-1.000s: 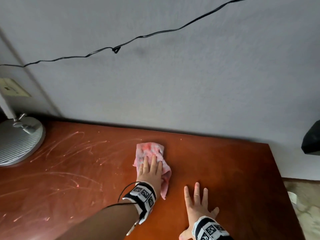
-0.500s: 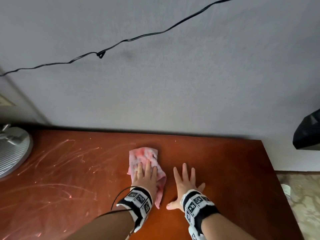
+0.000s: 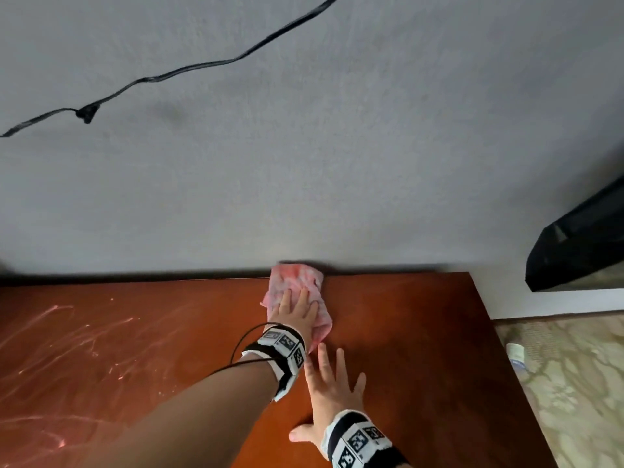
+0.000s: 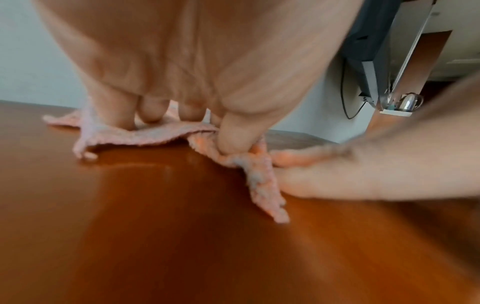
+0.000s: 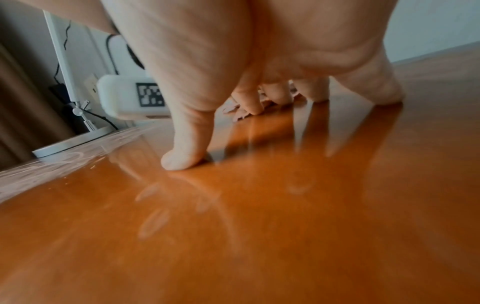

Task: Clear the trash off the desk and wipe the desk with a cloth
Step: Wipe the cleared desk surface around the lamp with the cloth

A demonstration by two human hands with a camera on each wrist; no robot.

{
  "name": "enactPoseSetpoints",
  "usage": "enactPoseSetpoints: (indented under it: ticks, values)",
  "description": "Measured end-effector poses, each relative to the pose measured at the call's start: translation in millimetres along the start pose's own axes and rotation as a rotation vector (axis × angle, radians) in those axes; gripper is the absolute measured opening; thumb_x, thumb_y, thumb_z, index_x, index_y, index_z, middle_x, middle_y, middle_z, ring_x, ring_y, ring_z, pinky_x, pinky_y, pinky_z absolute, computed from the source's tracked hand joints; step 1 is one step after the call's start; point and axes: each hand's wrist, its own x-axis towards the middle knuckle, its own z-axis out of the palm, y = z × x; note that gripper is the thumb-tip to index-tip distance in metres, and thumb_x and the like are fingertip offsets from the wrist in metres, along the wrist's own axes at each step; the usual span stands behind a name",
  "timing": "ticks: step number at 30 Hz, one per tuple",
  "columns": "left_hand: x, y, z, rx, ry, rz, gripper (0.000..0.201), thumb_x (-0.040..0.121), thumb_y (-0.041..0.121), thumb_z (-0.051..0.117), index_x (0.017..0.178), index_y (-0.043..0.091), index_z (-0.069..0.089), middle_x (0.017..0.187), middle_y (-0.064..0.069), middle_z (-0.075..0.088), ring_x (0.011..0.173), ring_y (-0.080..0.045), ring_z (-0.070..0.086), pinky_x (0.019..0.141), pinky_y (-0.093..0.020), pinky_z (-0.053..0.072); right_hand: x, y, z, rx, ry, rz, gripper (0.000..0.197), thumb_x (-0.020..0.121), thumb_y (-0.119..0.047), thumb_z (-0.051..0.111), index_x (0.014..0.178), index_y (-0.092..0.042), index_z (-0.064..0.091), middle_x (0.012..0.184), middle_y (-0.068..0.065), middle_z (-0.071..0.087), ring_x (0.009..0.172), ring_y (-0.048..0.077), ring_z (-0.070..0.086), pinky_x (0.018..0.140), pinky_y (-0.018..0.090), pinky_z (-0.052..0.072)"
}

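Observation:
A pink cloth [image 3: 297,282] lies at the back edge of the reddish-brown desk [image 3: 422,332], right against the wall. My left hand [image 3: 297,309] presses down flat on it. In the left wrist view the fingers [image 4: 153,111] and the thumb lie on the cloth [image 4: 155,133], whose near corner trails toward my right hand [image 4: 376,170]. My right hand [image 3: 332,380] rests flat on the bare desk just behind the left wrist, fingers spread and holding nothing. Its thumb [image 5: 187,148] touches the glossy desk [image 5: 259,226].
Pale pink streaks [image 3: 67,332] mark the desk's left part. A white lamp base [image 5: 72,142] stands at the far left. A black cable [image 3: 189,69] runs along the wall. A black object [image 3: 580,244] sits beyond the right edge, above patterned carpet [image 3: 574,400].
My left hand has pushed the cloth away from me to the desk's back edge. The right hand stays flat just behind it. The lamp base has left the head view.

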Motion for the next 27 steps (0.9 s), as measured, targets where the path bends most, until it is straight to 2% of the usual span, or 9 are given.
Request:
enactPoseSetpoints:
  ticks: [2, 6, 9, 11, 14, 17, 21, 24, 27]
  values:
    - [5, -5, -11, -0.006, 0.013, 0.044, 0.077, 0.098, 0.035, 0.045, 0.153, 0.020, -0.006, 0.160, -0.005, -0.017, 0.145, -0.036, -0.015, 0.120, -0.046, 0.002, -1, 2, 4, 0.011, 0.016, -0.006, 0.120, 0.076, -0.058, 0.070, 0.149, -0.029, -0.020, 0.152, -0.002, -0.038, 0.141, 0.031, -0.031, 0.108, 0.069, -0.006]
    - [15, -9, -19, -0.018, 0.034, -0.028, 0.070, 0.101, 0.031, 0.039, 0.153, 0.020, -0.005, 0.160, -0.004, -0.017, 0.146, -0.035, -0.013, 0.118, -0.043, 0.000, -3, 5, 2, 0.023, 0.043, -0.048, 0.116, 0.078, -0.054, 0.070, 0.151, -0.026, -0.015, 0.154, -0.002, -0.035, 0.142, 0.030, -0.029, 0.111, 0.066, -0.004]
    - [26, -16, 12, 0.018, 0.040, -0.132, 0.067, 0.099, 0.041, 0.035, 0.154, 0.019, 0.004, 0.159, -0.009, -0.017, 0.144, -0.040, -0.015, 0.120, -0.051, 0.003, -7, 40, -2, 0.096, 0.124, 0.050, 0.115, 0.076, -0.054, 0.071, 0.152, -0.025, -0.010, 0.156, 0.004, -0.031, 0.145, 0.031, -0.023, 0.115, 0.060, 0.002]
    - [27, -20, 35, 0.117, 0.027, -0.159, 0.062, 0.099, 0.046, 0.030, 0.153, 0.019, 0.017, 0.159, -0.013, -0.014, 0.143, -0.044, -0.016, 0.117, -0.056, 0.006, -9, 67, -1, 0.139, 0.133, 0.142, 0.121, 0.072, -0.061, 0.071, 0.151, -0.031, -0.016, 0.154, 0.002, -0.035, 0.143, 0.032, -0.026, 0.112, 0.064, 0.001]
    - [30, 1, 42, 0.157, 0.004, -0.170, 0.067, 0.098, 0.048, 0.034, 0.154, 0.018, 0.011, 0.160, -0.013, -0.012, 0.143, -0.044, -0.014, 0.117, -0.056, 0.009, -7, 81, 0, 0.153, 0.114, 0.145, 0.123, 0.070, -0.062, 0.072, 0.150, -0.033, -0.017, 0.153, 0.000, -0.037, 0.142, 0.033, -0.029, 0.110, 0.069, -0.002]
    - [39, 43, 24, 0.213, 0.012, 0.005, 0.082, 0.093, 0.048, 0.049, 0.153, 0.015, 0.004, 0.159, -0.009, -0.014, 0.143, -0.043, -0.015, 0.118, -0.056, 0.008, -2, 77, -1, 0.167, 0.099, 0.134, 0.123, 0.070, -0.059, 0.074, 0.150, -0.033, -0.016, 0.152, 0.000, -0.037, 0.141, 0.035, -0.030, 0.109, 0.070, -0.003]
    - [65, 71, -6, 0.214, 0.081, 0.124, 0.084, 0.094, 0.044, 0.047, 0.153, 0.016, -0.007, 0.160, -0.009, -0.013, 0.145, -0.038, -0.014, 0.119, -0.052, 0.005, -3, 80, -3, 0.196, 0.085, 0.125, 0.121, 0.070, -0.056, 0.076, 0.151, -0.033, -0.011, 0.153, -0.001, -0.036, 0.140, 0.035, -0.031, 0.108, 0.071, -0.005]
    - [66, 66, -11, 0.195, 0.074, 0.098, 0.074, 0.099, 0.041, 0.037, 0.153, 0.017, -0.007, 0.159, -0.004, -0.015, 0.146, -0.037, -0.013, 0.120, -0.049, 0.002, -5, 81, -4, 0.211, 0.085, 0.112, 0.122, 0.070, -0.054, 0.077, 0.151, -0.032, -0.012, 0.153, 0.000, -0.036, 0.140, 0.036, -0.031, 0.107, 0.072, -0.006]
    - [61, 46, -8, 0.180, 0.068, -0.006, 0.067, 0.101, 0.041, 0.028, 0.152, 0.016, -0.007, 0.159, -0.006, -0.015, 0.146, -0.036, -0.013, 0.120, -0.048, 0.002, -5, 81, -5, 0.200, 0.082, 0.105, 0.123, 0.071, -0.055, 0.075, 0.150, -0.032, -0.015, 0.152, 0.002, -0.038, 0.140, 0.037, -0.031, 0.107, 0.072, -0.005]
